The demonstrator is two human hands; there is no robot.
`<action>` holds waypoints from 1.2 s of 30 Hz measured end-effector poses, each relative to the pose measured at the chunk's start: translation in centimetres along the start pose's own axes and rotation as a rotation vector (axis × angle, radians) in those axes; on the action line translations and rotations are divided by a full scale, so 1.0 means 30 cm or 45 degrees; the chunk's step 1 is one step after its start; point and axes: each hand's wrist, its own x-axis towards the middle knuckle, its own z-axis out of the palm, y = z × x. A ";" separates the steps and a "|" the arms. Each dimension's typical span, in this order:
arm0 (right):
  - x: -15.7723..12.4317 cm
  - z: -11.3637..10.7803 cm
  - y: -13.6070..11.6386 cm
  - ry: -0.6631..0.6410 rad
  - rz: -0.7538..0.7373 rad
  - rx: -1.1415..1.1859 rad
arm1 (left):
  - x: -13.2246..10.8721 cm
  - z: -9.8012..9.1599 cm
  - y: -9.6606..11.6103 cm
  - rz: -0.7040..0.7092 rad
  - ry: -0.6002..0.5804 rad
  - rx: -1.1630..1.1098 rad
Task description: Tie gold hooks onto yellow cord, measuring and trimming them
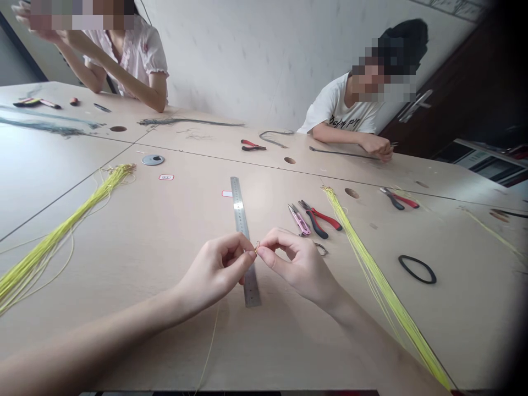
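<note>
My left hand (218,267) and my right hand (297,261) meet over the steel ruler (252,291), thumbs and forefingers pinched together. Between the fingertips shows a tiny gold-coloured wire hook (258,243), which my right hand seems to grip. A thin yellow cord (212,341) hangs below my left hand toward the table's near edge; its end at the fingertips is mostly hidden. Just beyond my right hand lie pink thread snips (300,221) and red-and-black pliers (320,219). A metal ring (321,249) is partly covered by that hand.
Yellow cord bundles lie at left (78,220) and right (371,264). A black band (416,269) and more pliers (400,199) are farther right. Across the table sit two people, one in a pink top (144,49), one in a white T-shirt (338,104). Dark cords (193,121) lie between.
</note>
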 end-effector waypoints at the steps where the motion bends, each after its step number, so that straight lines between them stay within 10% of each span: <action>1: 0.000 0.001 -0.001 0.002 -0.010 -0.008 | -0.001 0.000 0.000 0.000 -0.001 0.000; 36: -0.004 -0.001 0.014 0.104 -0.421 -0.296 | 0.005 -0.001 -0.004 -0.092 -0.127 -0.315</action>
